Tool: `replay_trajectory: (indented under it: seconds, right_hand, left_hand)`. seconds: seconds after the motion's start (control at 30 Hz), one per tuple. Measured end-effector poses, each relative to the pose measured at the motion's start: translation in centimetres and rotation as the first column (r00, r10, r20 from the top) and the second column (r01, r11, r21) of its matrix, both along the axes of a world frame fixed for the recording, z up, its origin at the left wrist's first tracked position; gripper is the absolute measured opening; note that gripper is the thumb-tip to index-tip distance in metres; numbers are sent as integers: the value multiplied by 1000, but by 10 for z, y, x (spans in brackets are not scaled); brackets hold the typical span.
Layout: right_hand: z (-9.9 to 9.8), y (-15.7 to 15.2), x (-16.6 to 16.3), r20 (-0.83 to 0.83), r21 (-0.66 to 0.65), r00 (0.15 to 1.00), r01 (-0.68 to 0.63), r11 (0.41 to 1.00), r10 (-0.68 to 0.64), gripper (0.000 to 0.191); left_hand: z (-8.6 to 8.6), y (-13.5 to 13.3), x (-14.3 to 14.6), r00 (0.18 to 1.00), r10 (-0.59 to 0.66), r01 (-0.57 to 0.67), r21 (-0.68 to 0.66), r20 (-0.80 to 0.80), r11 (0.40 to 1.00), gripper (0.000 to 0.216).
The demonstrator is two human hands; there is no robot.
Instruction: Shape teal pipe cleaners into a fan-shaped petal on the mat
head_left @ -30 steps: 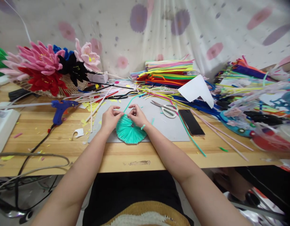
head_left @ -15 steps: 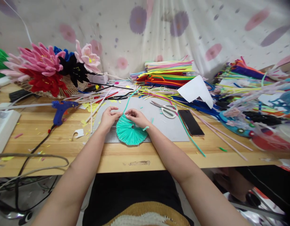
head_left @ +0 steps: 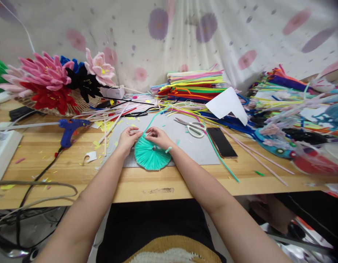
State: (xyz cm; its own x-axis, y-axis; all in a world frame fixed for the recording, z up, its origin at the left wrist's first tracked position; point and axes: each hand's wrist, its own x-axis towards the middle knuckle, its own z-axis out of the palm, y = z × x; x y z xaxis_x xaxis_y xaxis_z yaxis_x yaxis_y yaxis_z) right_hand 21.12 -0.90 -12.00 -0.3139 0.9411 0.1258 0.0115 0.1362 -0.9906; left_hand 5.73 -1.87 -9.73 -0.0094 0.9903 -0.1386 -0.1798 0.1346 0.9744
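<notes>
A round teal fan of pipe cleaners [head_left: 151, 157] lies on a grey mat [head_left: 185, 146] at the desk's near middle. My left hand [head_left: 128, 138] pinches its upper left rim, fingers curled. My right hand [head_left: 157, 136] pinches the top edge beside it, where a long teal pipe cleaner [head_left: 152, 118] runs away toward the back. The two hands almost touch over the fan.
Scissors [head_left: 193, 128] and a black phone [head_left: 221, 142] lie right of the hands. A blue glue gun [head_left: 68, 128] rests at left, its cord trailing off the desk. Pipe-cleaner flowers [head_left: 52, 80] stand back left. Stacks of coloured pipe cleaners [head_left: 194, 86] fill the back and right.
Both hands have stayed on the fan's top edge, with small finger shifts; the right hand slid slightly left and lower. The view drifted a little.
</notes>
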Motion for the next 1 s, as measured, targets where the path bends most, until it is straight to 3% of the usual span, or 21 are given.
replay_trajectory:
  seconds: [0.1,0.2,0.3,0.53,0.6,0.8,1.0]
  right_hand:
    - [-2,3,-3,-41,11,998,42,999,-42,27]
    - [-3,5,-5,-44,34,992,123,992,-122,23]
    - [-3,5,-6,-55,2,987,150,989,-150,25]
    - [-3,6,-5,-141,-79,977,151,985,-162,30]
    - [-3,6,-5,-125,-59,976,170,984,-176,28]
    - [-4,3,-7,-37,30,976,216,976,-215,24]
    - [-6,2,-8,62,54,970,233,971,-236,25]
  left_hand:
    - [-3,1,3,994,83,-78,65,-74,995,49]
    - [-4,-3,7,938,246,-174,284,-242,943,34]
    - [-2,-12,11,848,316,-117,430,-426,895,23]
    - [3,-21,11,653,421,-55,516,-629,855,14]
    - [4,-21,10,653,421,-62,510,-630,858,12]
    - [2,-19,13,758,351,-98,436,-550,895,18]
    - [-5,-10,13,778,275,-69,357,-565,931,20]
